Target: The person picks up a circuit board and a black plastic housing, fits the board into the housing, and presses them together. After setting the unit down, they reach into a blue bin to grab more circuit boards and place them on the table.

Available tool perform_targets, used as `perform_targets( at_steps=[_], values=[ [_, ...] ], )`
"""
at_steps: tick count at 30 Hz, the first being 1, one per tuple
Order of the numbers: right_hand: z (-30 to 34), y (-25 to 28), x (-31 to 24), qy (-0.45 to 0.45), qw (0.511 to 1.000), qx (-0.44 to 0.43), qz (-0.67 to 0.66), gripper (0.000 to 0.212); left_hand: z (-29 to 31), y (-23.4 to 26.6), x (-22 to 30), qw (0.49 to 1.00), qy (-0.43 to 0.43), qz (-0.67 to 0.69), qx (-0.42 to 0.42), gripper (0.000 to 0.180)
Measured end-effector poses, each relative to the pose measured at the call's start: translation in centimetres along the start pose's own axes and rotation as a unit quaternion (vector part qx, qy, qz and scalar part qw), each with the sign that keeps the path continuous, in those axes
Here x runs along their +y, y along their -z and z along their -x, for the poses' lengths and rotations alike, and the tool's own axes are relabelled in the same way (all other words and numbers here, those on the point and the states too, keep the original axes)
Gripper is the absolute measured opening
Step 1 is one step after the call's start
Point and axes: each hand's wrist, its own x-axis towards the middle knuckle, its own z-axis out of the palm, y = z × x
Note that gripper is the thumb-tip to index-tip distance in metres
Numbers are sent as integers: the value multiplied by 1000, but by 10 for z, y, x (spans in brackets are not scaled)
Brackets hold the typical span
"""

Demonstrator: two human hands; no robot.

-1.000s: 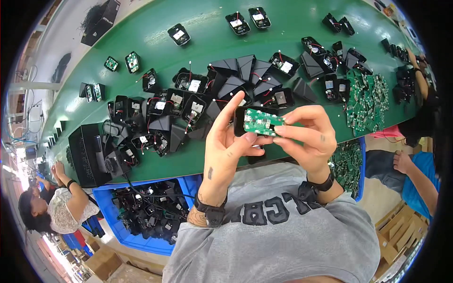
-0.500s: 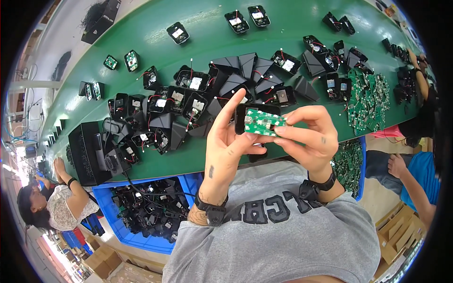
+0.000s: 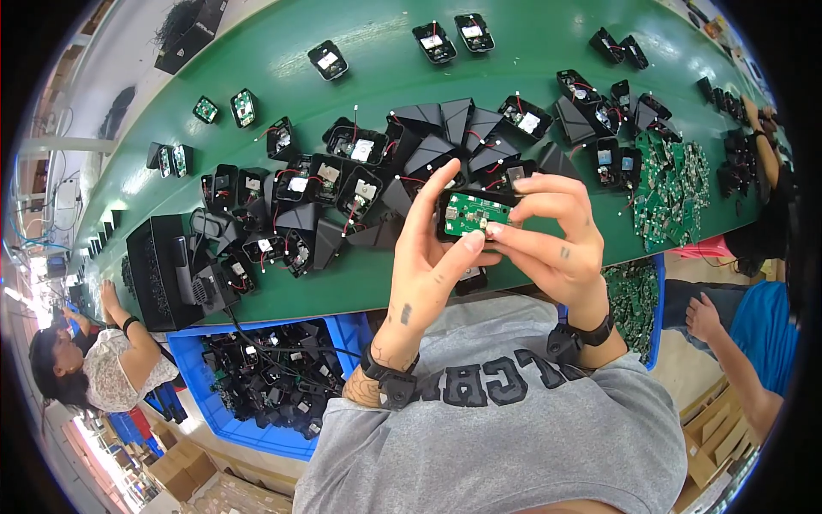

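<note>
My left hand (image 3: 432,261) is closed around a small black plastic housing (image 3: 442,212), its index finger stretched up along the side. A green circuit board (image 3: 463,214) lies face up over the housing's open side, mostly within its rim. The left thumb presses near the board's lower edge. At the board's lower right corner, the fingertips of my right hand (image 3: 561,244) pinch by a small pale connector; its upper fingers arch above. What lies beneath the board is hidden. Just beyond both hands are many black housings (image 3: 360,190) with red wires.
Loose green boards (image 3: 672,188) are heaped on the green table (image 3: 282,38) at right. Blue bins of parts (image 3: 248,433) and boards (image 3: 632,313) stand below the near edge. A black box (image 3: 154,274) is at left. Co-workers (image 3: 120,368) sit on both sides.
The board has shifted left relative to the housing and now sits more within its rim. Both hands have moved slightly, and my right upper fingers have lifted and spread.
</note>
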Motion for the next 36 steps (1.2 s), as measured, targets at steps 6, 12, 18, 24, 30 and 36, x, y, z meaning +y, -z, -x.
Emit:
perform_targets(
  at_steps=[6,12,18,24,30,36],
  values=[
    [11,-5,3,-22,998,18,-56,36,-1,-4,0,1000,22,-14,-2,68],
    [-6,13,-7,-29,997,-66,-13,26,-1,2,-7,1000,15,-11,-21,63],
    [1,6,0,-308,900,-26,-307,42,0,-4,-4,997,-2,-37,-61,64],
    [1,-6,6,-434,748,-94,-494,46,-3,2,-3,977,-18,-210,-40,66],
    [11,-11,2,-443,726,-32,-525,46,-1,4,6,967,15,-236,-95,62],
    [12,-17,11,-282,892,19,-353,40,4,-1,3,998,26,-42,-42,51]
  ],
)
